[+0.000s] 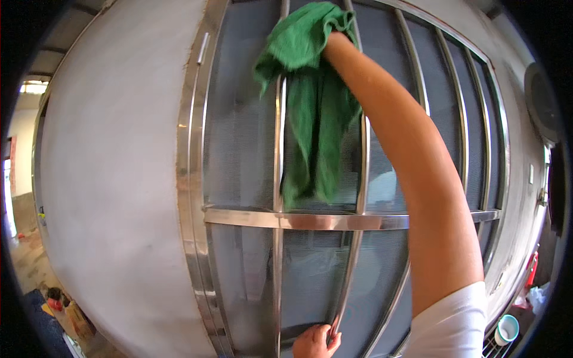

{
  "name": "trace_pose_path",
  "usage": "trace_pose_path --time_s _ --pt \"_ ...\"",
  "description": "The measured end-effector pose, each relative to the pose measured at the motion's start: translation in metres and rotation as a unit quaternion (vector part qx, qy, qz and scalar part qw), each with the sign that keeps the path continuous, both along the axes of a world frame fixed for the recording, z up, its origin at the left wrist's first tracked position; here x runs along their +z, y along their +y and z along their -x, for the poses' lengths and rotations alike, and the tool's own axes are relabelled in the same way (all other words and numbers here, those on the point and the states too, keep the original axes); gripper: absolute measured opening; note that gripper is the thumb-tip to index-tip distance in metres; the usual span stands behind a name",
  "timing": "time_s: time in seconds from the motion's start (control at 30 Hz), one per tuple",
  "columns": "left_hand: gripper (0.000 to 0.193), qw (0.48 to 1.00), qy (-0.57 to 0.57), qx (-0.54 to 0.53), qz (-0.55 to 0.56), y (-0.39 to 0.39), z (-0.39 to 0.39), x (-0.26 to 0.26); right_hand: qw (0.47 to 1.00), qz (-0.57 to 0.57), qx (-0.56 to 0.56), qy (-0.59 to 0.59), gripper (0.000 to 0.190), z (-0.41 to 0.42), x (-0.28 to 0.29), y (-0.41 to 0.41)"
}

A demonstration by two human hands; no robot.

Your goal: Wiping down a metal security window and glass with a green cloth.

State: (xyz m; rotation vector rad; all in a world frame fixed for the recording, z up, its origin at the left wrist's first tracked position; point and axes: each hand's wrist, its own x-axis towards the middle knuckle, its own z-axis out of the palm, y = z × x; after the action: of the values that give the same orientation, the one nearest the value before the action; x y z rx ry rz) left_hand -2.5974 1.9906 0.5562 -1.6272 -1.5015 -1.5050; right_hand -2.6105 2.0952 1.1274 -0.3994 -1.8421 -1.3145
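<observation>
A green cloth [309,49] drapes over my right hand [336,42] near the top of a barred metal window frame [250,218]. Only the wrist shows; the fingers are hidden in the cloth's folds. One long end of the fabric hangs down in front of two upright bars, almost to the wide horizontal crossbar [322,221]. At the bottom of the view, my left hand [315,342] has its fingers curled around the lower part of an upright metal bar [351,273]. Behind the bars is dark mesh screening [241,147].
A plain pale wall [112,179] borders the frame on the left. Farther right are a round dark object [539,100] high up and a white wall switch [531,173]. A small bucket [506,330] stands on a rack [491,347] at lower right. Assorted items [67,308] lie at lower left.
</observation>
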Motion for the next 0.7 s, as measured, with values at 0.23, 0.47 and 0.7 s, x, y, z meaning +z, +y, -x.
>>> trace_pose_path --time_s 0.23,0.47,0.7 --pt "0.025 0.999 -0.025 -0.034 -0.019 -0.001 0.002 0.004 0.952 -0.258 -0.107 0.126 0.042 0.007 0.026 0.017" --pt "0.029 0.998 -0.011 -0.031 -0.049 0.006 0.011 0.002 0.957 0.003 0.237 -0.165 0.037 0.013 -0.139 0.01" --pt "0.028 0.999 0.005 -0.05 -0.003 -0.001 0.017 0.004 0.939 0.177 -0.184 -0.229 0.036 0.057 -0.126 -0.099"
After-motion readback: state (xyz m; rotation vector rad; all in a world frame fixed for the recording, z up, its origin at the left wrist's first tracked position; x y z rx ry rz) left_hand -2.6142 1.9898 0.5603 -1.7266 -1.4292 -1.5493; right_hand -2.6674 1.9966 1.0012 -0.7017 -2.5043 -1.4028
